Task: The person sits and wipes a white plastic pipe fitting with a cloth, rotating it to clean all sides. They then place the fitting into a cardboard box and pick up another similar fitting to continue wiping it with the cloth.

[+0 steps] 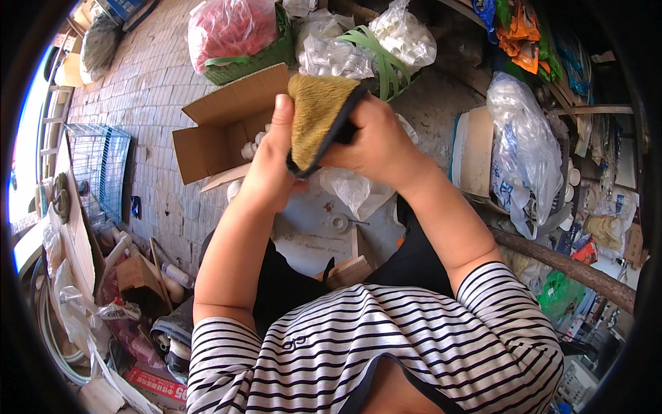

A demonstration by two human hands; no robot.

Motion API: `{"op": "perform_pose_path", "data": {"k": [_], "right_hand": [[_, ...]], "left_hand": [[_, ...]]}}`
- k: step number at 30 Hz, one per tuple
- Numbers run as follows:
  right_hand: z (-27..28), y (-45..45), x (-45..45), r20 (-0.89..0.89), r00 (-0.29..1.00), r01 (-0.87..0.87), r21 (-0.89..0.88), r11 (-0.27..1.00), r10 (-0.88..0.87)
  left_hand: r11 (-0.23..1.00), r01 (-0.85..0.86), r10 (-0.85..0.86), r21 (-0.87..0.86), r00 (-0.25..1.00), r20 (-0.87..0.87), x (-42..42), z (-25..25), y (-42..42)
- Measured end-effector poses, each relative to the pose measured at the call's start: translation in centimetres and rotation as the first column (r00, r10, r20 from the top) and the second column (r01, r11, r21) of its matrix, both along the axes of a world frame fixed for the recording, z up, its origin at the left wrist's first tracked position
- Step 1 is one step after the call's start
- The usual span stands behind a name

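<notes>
Both of my hands hold a mustard-coloured fuzzy cloth [319, 116] with black edging, raised in front of me. My left hand [274, 158] grips its left side, the thumb pointing up along it. On the other side, my right hand [380, 137] has its fingers at the black edge and partly inside the fold. Just beyond my left hand is an open cardboard box [235, 103] holding white plastic pipe fittings [250, 150]. Below the hands, a clear plastic bag [357, 191] and a white ring-shaped roll [339, 222] lie on a grey surface. The cloth's far side is hidden.
A green woven basket [248, 70] with a pink bagful stands ahead, beside clear bags of white fittings [403, 36]. A blue wire cage [101, 171] is at left on the brick floor. A wooden pole [563, 269] crosses at right near a plastic-draped container [473, 150].
</notes>
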State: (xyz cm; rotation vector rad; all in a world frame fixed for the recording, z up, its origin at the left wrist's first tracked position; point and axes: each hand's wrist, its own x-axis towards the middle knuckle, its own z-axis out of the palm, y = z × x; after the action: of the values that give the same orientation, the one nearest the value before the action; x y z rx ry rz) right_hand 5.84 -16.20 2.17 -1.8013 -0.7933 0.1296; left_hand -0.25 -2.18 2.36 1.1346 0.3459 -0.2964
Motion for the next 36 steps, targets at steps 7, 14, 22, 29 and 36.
{"op": "perform_pose_path", "data": {"k": [7,14,22,29,36], "right_hand": [[0.8,-0.8,0.7,0.000,0.992,-0.124,-0.035,0.992,0.124],[-0.3,-2.3,1.6,-0.041,0.955,-0.291,0.084,0.953,0.295],[0.6,-2.8,1.7,-0.022,0.938,-0.344,0.048,0.938,0.345],[1.2,-0.5,-0.8,-0.060,0.998,-0.033,-0.063,0.997,0.030],[0.8,-2.0,0.4,-0.293,0.878,-0.334,0.189,0.923,0.378]], "left_hand": [[0.992,0.073,-0.084,-0.100,0.989,-0.118,-0.3,0.9,0.1],[0.878,0.181,-0.361,-0.444,0.860,-0.362,0.7,0.8,1.4],[0.870,0.208,-0.362,-0.447,0.885,-0.293,0.3,0.9,1.5],[0.971,0.064,-0.092,0.231,0.989,0.113,-0.7,0.3,-0.5],[0.951,0.162,-0.236,-0.263,0.930,-0.282,-0.2,1.7,0.9]]}}
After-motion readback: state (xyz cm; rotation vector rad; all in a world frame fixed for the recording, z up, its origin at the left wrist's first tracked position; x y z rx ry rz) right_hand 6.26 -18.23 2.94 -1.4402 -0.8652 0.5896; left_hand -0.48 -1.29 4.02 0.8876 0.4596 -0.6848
